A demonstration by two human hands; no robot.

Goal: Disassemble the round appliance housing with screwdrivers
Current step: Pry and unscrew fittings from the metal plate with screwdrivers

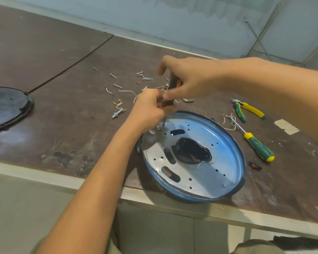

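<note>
The round appliance housing (226,173) lies near the table's front edge, a shiny metal plate with holes and slots inside a blue-black rim. A black and orange screwdriver (174,84) stands nearly upright, its tip on the plate's far left edge. My right hand (187,79) grips the handle from above. My left hand (151,109) holds the lower part of the handle and shaft, fingers curled round it. A second screwdriver (257,145), green and yellow, lies on the table right of the housing.
Loose screws (142,76), bits of wire and a bolt (117,113) are scattered behind the housing. Green-yellow pliers (246,110) lie at the right, a small red switch (255,165) near them. A black round cover (6,107) sits at the left edge.
</note>
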